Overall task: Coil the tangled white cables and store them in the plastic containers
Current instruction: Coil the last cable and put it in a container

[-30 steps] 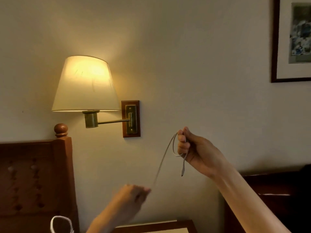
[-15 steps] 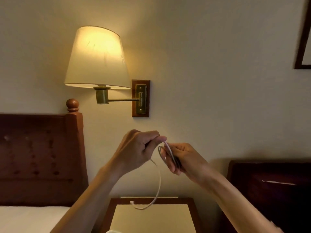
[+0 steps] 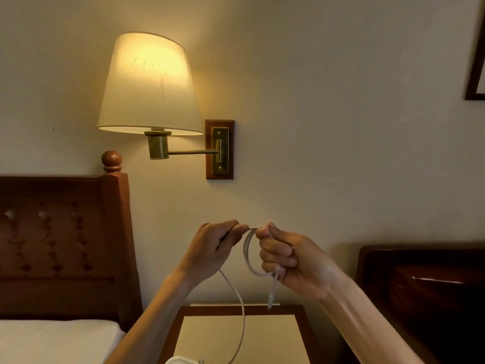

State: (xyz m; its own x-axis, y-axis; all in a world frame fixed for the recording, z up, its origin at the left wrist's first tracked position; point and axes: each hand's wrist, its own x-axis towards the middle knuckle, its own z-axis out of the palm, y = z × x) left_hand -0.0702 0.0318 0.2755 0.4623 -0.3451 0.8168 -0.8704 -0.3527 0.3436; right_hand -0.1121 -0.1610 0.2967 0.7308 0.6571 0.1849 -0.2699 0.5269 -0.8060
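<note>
Both hands [image 3: 212, 249] [image 3: 294, 261] grip cable [image 3: 248, 252] midair.

Lamp [image 3: 149, 85] above hands [image 3: 252, 256]; nightstand [image 3: 265, 334] below.

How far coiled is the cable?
Partly coiled: the right hand holds a few loops of cable; the left hand pinches its top; a loose tail hangs down.

Bedside desk with a pale top

A wood-framed desk [image 3: 301, 315] with a cream inset top is seen against the wall, beside a bed [image 3: 52, 340] covered in white. A white rounded object [image 3: 181, 360] is cut off at its near edge; what it is cannot be told.
</note>
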